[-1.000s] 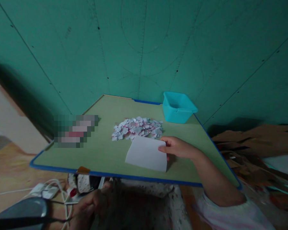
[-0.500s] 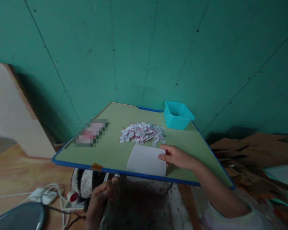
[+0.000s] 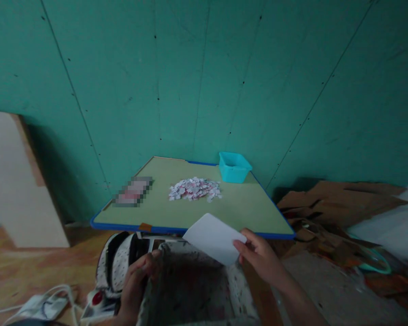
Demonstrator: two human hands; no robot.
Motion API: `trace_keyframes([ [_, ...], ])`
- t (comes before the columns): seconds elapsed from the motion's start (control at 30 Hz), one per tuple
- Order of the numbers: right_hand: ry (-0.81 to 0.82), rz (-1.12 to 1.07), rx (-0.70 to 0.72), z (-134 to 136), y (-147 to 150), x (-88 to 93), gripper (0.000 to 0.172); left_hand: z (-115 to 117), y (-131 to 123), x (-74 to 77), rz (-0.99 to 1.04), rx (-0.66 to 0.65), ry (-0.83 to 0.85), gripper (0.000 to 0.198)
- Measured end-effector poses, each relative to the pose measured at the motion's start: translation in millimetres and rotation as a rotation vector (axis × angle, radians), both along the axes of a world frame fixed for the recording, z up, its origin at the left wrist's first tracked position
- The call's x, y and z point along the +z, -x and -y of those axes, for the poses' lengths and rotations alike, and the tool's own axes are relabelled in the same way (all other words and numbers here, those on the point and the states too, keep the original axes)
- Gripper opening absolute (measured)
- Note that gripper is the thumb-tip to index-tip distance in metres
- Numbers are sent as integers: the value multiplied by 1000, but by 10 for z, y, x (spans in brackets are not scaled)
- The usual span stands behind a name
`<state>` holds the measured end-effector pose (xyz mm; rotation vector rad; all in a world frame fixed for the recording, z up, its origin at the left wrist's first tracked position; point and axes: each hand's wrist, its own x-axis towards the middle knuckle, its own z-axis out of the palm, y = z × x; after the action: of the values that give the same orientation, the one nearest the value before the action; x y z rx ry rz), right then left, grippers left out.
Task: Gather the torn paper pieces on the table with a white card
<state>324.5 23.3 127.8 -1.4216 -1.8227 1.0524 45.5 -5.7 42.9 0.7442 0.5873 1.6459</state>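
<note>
Green board [image 3: 238, 210] | blank white paper sheet [image 3: 213, 238], tilted | held by right hand [image 3: 260, 258]

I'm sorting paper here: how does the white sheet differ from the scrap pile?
The white sheet is one whole piece, while the scrap pile is many small bits. The sheet looks plain white; the pile shows pink flecks too. The sheet is held up in the right hand, off the green board; the pile lies on it. Both look like paper.
</note>
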Motion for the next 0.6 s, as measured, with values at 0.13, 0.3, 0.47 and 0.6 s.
trace_keyframes([
  [0.13, 18, -238, -117, 235, -1, -124, 38, 178, 127, -49, -27, -6, -21, 32],
  [0.3, 79, -360, -188, 475, 103, -296, 43, 403, 193, -61, 43, -45, -5, 31],
  [0.47, 107, -388, -216, 521, 229, -347, 47, 512, 264, 34, 54, -63, 75, 32],
  [0.6, 51, -381, -218, 326, 236, -366, 42, 411, 417, 25, -46, 9, 111, 35],
])
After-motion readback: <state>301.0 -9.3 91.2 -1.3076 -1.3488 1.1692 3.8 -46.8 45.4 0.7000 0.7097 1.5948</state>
